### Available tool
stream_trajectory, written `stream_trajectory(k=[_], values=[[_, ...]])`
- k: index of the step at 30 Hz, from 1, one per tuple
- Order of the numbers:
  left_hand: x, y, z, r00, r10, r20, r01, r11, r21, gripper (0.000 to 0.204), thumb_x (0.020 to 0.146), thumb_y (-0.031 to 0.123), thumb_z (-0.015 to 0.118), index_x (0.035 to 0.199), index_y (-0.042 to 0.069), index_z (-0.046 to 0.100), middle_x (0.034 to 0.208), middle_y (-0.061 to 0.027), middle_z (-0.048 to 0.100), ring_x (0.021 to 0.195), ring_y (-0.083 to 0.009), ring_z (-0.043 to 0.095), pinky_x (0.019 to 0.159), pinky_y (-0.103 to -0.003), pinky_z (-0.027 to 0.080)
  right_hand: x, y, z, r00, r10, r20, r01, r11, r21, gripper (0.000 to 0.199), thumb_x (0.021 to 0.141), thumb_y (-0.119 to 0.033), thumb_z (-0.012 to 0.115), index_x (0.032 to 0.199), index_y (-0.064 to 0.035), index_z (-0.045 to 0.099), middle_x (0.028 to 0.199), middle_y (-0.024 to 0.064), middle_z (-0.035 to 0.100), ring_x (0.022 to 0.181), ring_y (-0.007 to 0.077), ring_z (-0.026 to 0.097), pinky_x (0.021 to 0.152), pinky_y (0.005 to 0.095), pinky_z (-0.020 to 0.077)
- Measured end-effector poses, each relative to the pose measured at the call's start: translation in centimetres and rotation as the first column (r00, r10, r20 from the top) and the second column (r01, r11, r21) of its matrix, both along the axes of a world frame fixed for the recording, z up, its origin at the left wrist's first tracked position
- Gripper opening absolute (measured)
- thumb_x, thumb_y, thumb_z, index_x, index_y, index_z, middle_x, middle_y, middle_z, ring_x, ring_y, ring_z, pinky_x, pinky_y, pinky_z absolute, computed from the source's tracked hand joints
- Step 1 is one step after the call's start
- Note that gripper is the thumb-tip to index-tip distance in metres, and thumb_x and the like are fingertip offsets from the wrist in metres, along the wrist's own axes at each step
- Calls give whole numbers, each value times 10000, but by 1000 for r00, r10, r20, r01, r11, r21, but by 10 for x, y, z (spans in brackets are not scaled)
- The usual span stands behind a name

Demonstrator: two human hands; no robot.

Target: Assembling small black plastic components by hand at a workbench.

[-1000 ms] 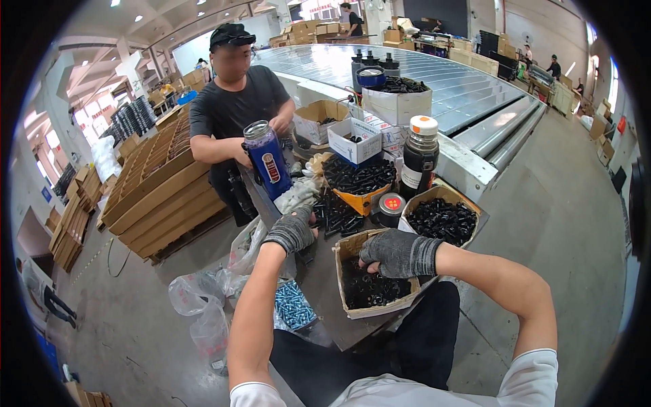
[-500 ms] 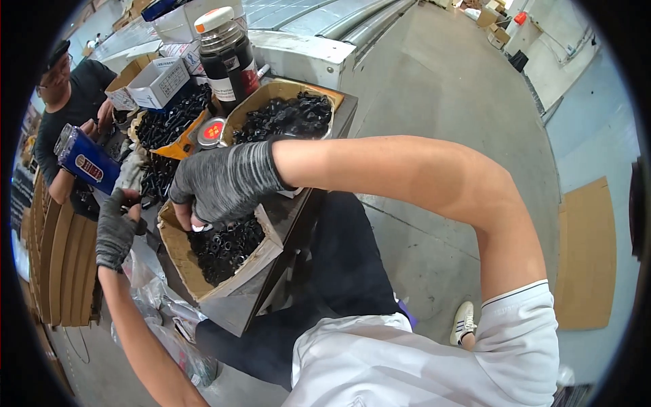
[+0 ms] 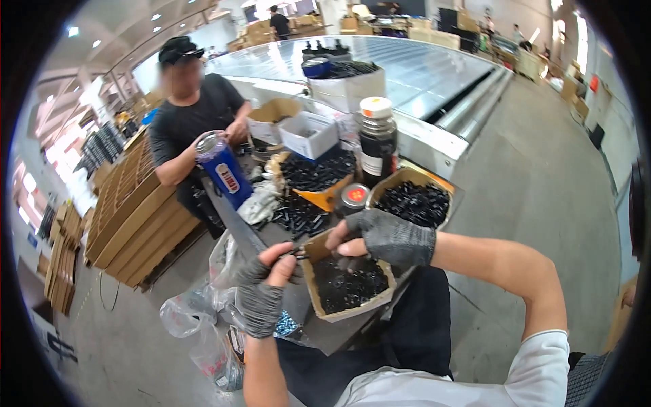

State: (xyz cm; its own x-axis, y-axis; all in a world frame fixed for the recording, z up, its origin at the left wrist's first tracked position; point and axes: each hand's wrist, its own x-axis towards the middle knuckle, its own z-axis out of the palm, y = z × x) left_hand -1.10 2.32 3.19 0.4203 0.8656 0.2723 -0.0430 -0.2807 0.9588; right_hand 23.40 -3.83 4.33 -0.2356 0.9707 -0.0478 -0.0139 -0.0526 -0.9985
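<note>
My left hand, in a grey fingerless glove, pinches a small dark bolt-like part between thumb and fingers, left of an open cardboard box. That box holds many small black ring-shaped pieces. Just above its far right side is my right hand, gloved the same way, with fingers curled toward the thumb. Anything between those fingertips is too blurred to make out. Beyond the box lie loose black bolts and a round tin with a red label.
More black parts fill a box at right and a carton. A dark jar with a white lid and a blue canister stand nearby. A person works across the table. Plastic bags hang at the near left.
The view has lifted and swung left, showing more of the hall. My right hand has risen from among the ring-shaped pieces. My left hand is now closer to that box.
</note>
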Motion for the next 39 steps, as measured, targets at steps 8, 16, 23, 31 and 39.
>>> stream_trajectory(k=[8, 16, 23, 31, 39], values=[[6, -24, -8, 985, 130, 111, -141, 986, 92, 204, 899, 83, 713, 1091, 15, 717, 945, -42, 727, 830, -105, 640, 765, -256, 511, -5, 7, 14, 982, 44, 183, -43, 999, -9, 255, 907, -67, 613, 1144, 12, 665, 1025, 90, 686, 909, 145, 674, 872, 293, 543], [-1, -22, -30, 960, 210, 183, -216, 976, 12, 219, 907, 117, 717, 1100, 15, 692, 905, -67, 730, 769, -99, 629, 707, -244, 504, -10, 12, 12, 800, 88, 593, -248, 949, 194, 372, 851, 32, 568, 1207, -43, 641, 1111, 122, 670, 1065, 224, 643, 930, 322, 502], [-12, -22, -38, 956, 237, 175, -236, 971, -24, 234, 907, 116, 715, 1106, -2, 682, 915, -86, 733, 786, -110, 640, 725, -253, 511, -27, 10, -1, 376, 148, 915, -513, 855, 72, 525, 813, -245, 728, 1291, -103, 563, 1150, 160, 580, 1160, 354, 562, 992, 434, 460], [-2, -28, -37, 954, 215, 208, -215, 976, -22, 227, 910, 99, 706, 1110, -7, 679, 928, -90, 733, 828, -124, 659, 766, -260, 515, -48, 24, -31, 312, 1, 950, -546, 818, 179, 466, 782, -182, 699, 1238, -109, 632, 984, 170, 673, 954, 364, 664, 830, 474, 526], [-8, -28, -38, 963, 224, 152, -226, 974, -1, 223, 909, 101, 709, 1108, 2, 689, 931, -79, 734, 839, -113, 653, 771, -256, 510, -20, 34, 4, 704, 196, 683, -406, 900, 159, 218, 875, -103, 620, 1071, -72, 708, 894, 99, 711, 836, 200, 675, 785, 340, 523]])
